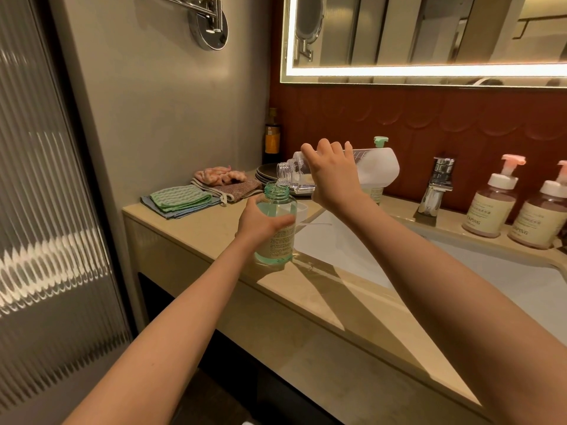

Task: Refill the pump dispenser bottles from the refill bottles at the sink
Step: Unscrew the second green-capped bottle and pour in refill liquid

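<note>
A green-tinted dispenser bottle (pixel 277 228) with its pump removed stands upright on the counter edge left of the sink. My left hand (pixel 260 222) grips its body. My right hand (pixel 333 173) grips a clear refill bottle (pixel 376 165), tipped on its side with its open neck just above the green bottle's mouth. A thin stream of clear liquid falls into that mouth. A green pump head (pixel 380 142) shows behind the refill bottle; the bottle beneath it is mostly hidden.
Two pink-pump dispenser bottles (pixel 492 207) (pixel 540 219) stand right of the chrome faucet (pixel 435 185). The white sink basin (pixel 491 271) lies to the right. Folded cloths (pixel 181 200), dark plates (pixel 270 173) and a dark bottle (pixel 272 133) sit at the counter's back left.
</note>
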A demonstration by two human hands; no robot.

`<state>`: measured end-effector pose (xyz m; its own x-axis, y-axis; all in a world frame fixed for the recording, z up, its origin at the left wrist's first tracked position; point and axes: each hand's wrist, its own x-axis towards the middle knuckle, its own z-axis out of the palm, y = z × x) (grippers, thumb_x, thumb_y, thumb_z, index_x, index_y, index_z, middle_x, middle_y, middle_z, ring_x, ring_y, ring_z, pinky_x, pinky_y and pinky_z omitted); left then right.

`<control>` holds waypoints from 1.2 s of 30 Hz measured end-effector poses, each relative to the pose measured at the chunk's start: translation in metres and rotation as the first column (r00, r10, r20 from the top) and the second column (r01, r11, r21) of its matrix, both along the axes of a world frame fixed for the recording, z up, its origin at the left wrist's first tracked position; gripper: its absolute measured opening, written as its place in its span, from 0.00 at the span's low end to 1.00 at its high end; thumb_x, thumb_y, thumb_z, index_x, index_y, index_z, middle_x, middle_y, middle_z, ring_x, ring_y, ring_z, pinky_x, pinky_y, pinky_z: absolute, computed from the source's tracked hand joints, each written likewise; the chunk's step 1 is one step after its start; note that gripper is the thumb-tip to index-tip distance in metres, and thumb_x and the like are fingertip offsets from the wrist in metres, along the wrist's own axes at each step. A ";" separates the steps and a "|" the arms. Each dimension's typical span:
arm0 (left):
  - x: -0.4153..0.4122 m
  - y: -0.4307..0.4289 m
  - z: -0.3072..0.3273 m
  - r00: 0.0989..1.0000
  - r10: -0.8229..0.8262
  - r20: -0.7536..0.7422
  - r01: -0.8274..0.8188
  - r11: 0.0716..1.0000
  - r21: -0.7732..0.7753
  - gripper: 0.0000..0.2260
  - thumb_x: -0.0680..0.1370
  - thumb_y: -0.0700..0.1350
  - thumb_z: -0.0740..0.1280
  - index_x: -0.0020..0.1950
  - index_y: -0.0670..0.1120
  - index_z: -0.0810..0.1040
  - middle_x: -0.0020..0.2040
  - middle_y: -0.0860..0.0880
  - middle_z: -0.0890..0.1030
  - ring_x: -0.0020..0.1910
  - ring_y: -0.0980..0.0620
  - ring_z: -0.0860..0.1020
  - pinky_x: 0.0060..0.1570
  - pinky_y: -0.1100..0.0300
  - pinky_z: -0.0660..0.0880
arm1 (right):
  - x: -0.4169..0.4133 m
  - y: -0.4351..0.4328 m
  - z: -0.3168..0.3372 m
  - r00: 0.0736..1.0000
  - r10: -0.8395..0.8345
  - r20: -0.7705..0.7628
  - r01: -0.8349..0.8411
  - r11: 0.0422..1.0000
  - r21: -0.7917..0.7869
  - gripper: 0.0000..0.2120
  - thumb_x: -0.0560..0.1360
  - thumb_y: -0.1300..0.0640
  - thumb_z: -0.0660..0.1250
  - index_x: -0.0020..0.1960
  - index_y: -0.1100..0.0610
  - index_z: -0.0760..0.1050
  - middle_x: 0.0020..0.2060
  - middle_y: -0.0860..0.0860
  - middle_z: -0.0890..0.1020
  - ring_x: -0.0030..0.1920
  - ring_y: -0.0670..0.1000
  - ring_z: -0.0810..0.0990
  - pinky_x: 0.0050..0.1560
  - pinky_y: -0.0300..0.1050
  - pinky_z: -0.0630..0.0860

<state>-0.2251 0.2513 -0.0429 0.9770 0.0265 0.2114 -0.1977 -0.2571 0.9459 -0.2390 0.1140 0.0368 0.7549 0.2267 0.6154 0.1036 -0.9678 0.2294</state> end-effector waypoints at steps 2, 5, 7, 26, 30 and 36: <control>0.000 0.000 0.000 1.000 0.000 -0.001 0.000 1.000 0.001 0.36 0.68 0.47 0.76 0.71 0.45 0.62 0.63 0.45 0.73 0.59 0.48 0.72 0.55 0.54 0.71 | 0.000 0.000 0.000 1.000 0.003 -0.002 -0.003 1.000 0.004 0.29 0.69 0.66 0.68 0.67 0.57 0.62 0.60 0.58 0.69 0.61 0.59 0.68 0.71 0.60 0.55; 0.000 0.000 0.000 1.000 0.006 -0.003 -0.006 1.000 0.005 0.36 0.67 0.47 0.76 0.71 0.45 0.62 0.63 0.45 0.73 0.60 0.47 0.73 0.55 0.54 0.71 | -0.001 0.001 0.002 1.000 0.000 -0.001 0.000 1.000 -0.008 0.29 0.69 0.67 0.67 0.67 0.57 0.62 0.60 0.58 0.69 0.61 0.59 0.68 0.71 0.60 0.55; 0.000 0.000 0.000 1.000 0.010 -0.005 -0.010 1.000 -0.004 0.36 0.67 0.47 0.76 0.70 0.45 0.62 0.63 0.45 0.73 0.59 0.47 0.73 0.56 0.53 0.72 | -0.001 0.000 0.002 1.000 -0.005 0.000 0.005 1.000 -0.015 0.29 0.69 0.67 0.66 0.68 0.58 0.62 0.60 0.58 0.69 0.60 0.60 0.68 0.71 0.60 0.55; 0.000 0.001 0.000 1.000 -0.001 0.010 0.001 1.000 0.000 0.36 0.68 0.46 0.76 0.70 0.44 0.62 0.63 0.45 0.73 0.58 0.48 0.73 0.52 0.56 0.70 | -0.001 0.001 0.003 1.000 -0.005 -0.004 0.005 1.000 -0.031 0.30 0.69 0.66 0.68 0.68 0.57 0.61 0.60 0.58 0.69 0.60 0.59 0.69 0.70 0.60 0.56; 0.000 0.000 0.000 1.000 -0.001 0.017 0.001 1.000 0.001 0.36 0.68 0.46 0.76 0.70 0.43 0.62 0.63 0.45 0.73 0.55 0.50 0.72 0.51 0.57 0.70 | -0.001 0.000 0.002 1.000 -0.006 0.001 0.006 1.000 -0.027 0.30 0.69 0.66 0.68 0.68 0.57 0.62 0.60 0.58 0.70 0.60 0.60 0.69 0.70 0.61 0.56; 0.001 0.000 -0.001 1.000 0.005 0.011 -0.005 1.000 -0.001 0.36 0.67 0.46 0.76 0.70 0.43 0.62 0.63 0.44 0.73 0.60 0.46 0.73 0.56 0.53 0.72 | -0.002 0.000 0.002 1.000 -0.010 -0.001 0.010 1.000 -0.020 0.30 0.70 0.66 0.67 0.68 0.57 0.61 0.60 0.58 0.69 0.61 0.60 0.68 0.71 0.61 0.55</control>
